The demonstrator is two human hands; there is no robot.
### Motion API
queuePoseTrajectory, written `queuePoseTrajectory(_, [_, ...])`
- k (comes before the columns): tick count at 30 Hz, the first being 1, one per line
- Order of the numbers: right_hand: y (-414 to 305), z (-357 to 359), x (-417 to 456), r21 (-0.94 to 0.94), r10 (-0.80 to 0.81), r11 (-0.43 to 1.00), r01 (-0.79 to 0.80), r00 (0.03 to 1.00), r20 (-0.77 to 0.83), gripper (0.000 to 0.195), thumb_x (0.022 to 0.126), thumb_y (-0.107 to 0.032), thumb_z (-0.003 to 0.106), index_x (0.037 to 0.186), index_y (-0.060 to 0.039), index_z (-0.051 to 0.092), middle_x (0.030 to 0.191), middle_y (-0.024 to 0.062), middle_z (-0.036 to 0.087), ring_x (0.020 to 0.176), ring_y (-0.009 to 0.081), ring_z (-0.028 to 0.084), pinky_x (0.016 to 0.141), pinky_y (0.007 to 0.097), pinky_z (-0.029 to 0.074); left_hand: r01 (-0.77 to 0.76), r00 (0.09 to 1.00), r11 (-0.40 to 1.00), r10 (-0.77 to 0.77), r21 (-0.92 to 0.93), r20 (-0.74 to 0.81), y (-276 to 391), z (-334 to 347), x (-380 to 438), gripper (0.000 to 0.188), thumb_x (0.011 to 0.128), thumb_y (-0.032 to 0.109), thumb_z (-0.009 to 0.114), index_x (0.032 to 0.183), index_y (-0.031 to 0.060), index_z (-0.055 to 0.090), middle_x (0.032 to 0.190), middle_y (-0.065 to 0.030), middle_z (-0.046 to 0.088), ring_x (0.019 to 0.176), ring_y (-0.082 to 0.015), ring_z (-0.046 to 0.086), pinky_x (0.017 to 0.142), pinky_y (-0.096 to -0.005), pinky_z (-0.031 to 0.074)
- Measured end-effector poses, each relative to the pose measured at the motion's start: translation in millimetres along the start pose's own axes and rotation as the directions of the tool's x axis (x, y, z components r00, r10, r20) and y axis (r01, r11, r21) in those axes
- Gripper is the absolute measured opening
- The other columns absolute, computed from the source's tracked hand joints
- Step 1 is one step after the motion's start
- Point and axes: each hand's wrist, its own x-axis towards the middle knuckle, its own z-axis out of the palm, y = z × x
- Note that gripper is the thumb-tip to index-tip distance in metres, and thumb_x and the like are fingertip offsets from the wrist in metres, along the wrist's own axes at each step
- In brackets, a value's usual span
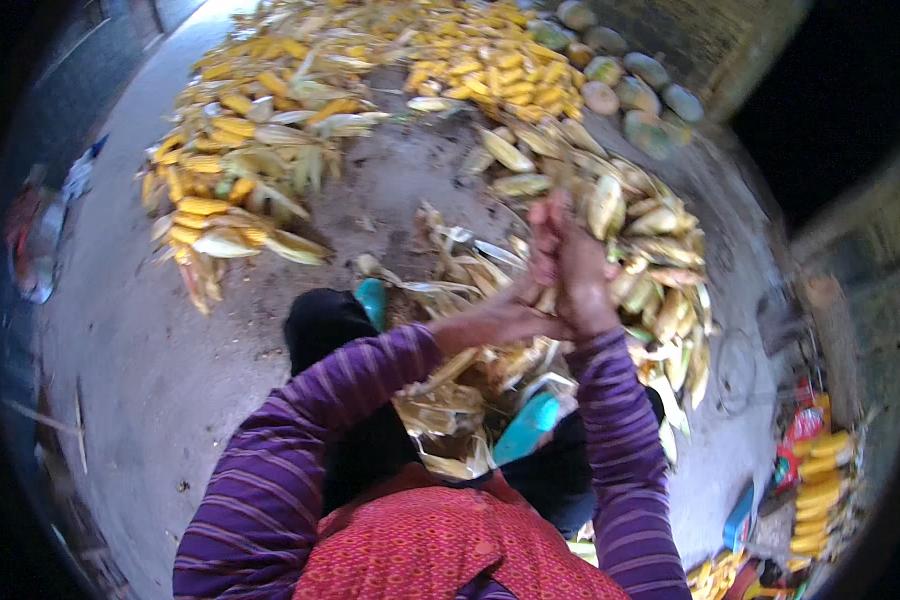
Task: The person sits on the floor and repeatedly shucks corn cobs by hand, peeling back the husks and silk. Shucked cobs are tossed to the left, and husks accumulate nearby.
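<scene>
My left hand [508, 309] and my right hand [583, 276] meet in front of me, palms close together and fingers pointing away. Both are blurred. Something pale shows between the wrists, but I cannot make out whether the hands hold it. Just beyond and to the right lies a heap of unshelled corn ears [656, 251] in their husks. Loose dry husks [450, 401] cover the floor beneath my hands and between my feet. A turquoise shoe [529, 427] shows among them, and another turquoise shoe [372, 300] is by my left knee.
Husked yellow cobs [521, 79] are piled at the far side. More cobs with peeled-back husks [221, 165] spread along the left on the concrete floor [150, 352]. Several pumpkins [637, 94] stand beyond the heap. Further yellow cobs [817, 502] lie at the lower right.
</scene>
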Motion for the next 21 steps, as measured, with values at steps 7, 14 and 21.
queuePoseTrajectory(7, [-36,-55,-1,0.457,-0.43,0.782,0.424,0.898,-0.096,0.031,0.102,-0.039,0.039,0.1,-0.0119,0.055,0.069,-0.0051,0.053,0.064,0.01,0.052,0.067,0.0292,0.045,0.306,0.935,0.949,-0.314,-0.072,-0.165,-24,26,-14,0.041,0.094,0.043,0.055,0.079,0.0061,0.065,0.049,0.0033,0.043,0.041,-0.0079,0.039,0.041,-0.0278,0.029])
queuePoseTrajectory(14, [105,-58,-70,-0.323,-0.063,0.936,0.143,0.967,0.247,0.075,0.082,-0.026,0.073,0.141,0.0004,0.036,0.133,0.0154,0.05,0.123,0.0217,0.048,0.105,0.0367,0.037,0.092,0.791,0.802,-0.419,-0.59,-0.446,-30,9,-7,0.031,0.096,0.035,0.057,0.081,0.0073,0.058,0.073,0.0003,0.057,0.049,-0.0052,0.04,0.043,-0.0239,0.036])
queuePoseTrajectory(21, [129,-41,-98,-0.284,0.164,0.95,-0.131,0.982,0.095,0.046,0.079,-0.009,0.075,0.114,0.0027,0.048,0.101,0.0099,0.063,0.092,0.0157,0.061,0.08,0.0297,0.053,0.125,0.85,0.935,-0.273,-0.331,-0.451,-7,-29,-6,0.037,0.096,0.039,0.055,0.078,0.0065,0.057,0.068,0.0007,0.057,0.058,-0.0078,0.051,0.054,-0.0244,0.042])
